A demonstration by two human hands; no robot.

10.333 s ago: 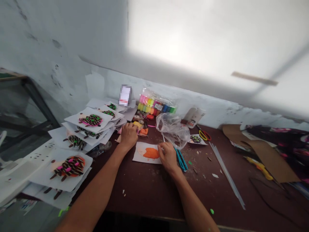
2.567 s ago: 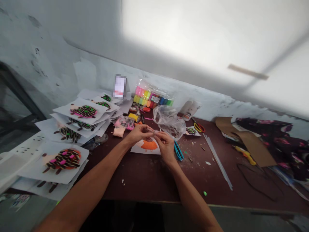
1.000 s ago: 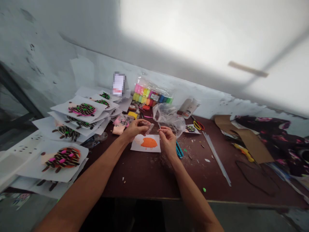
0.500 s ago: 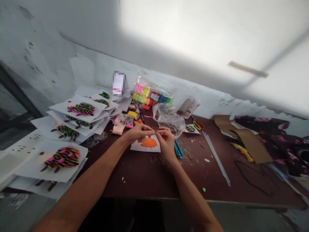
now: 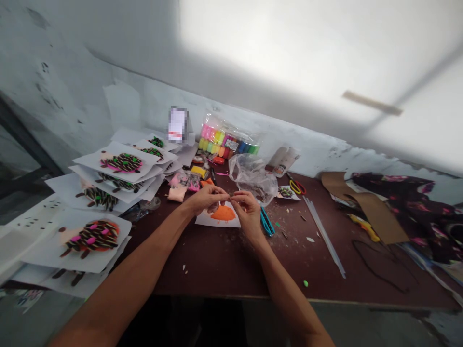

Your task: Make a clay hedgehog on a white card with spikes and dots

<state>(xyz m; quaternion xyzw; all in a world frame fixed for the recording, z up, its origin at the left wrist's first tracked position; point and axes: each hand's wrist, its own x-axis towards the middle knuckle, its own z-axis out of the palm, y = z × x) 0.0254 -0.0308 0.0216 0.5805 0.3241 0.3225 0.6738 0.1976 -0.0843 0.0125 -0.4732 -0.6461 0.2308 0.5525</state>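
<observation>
My left hand [image 5: 206, 200] and my right hand [image 5: 248, 208] meet fingertip to fingertip over a white sheet of paper [image 5: 202, 220]. Both are closed in a pinch, and whatever sits between the fingers is too small to make out. On the sheet below lies a flat orange clay shape [image 5: 223, 213], partly covered by my fingers. A teal utility knife [image 5: 267, 222] rests just right of my right hand. Beyond my left hand is a lump of pale peach clay [image 5: 177, 194], with an orange clay packet [image 5: 207, 182] close behind the hand.
Stacked sheets with clay hedgehogs [image 5: 121, 162] fill the left side. Clay sticks in a clear pack [image 5: 227, 142], a crumpled plastic bag [image 5: 253, 176] and a bottle [image 5: 284, 161] stand along the wall. Rightward lie scissors [image 5: 297, 185], glue sticks [image 5: 325, 238] and a yellow glue gun [image 5: 365, 227].
My fingertips have shifted slightly, with the left hand's fingers drawn a little back and the pinch changed. The sheet and the things around it stay in place.
</observation>
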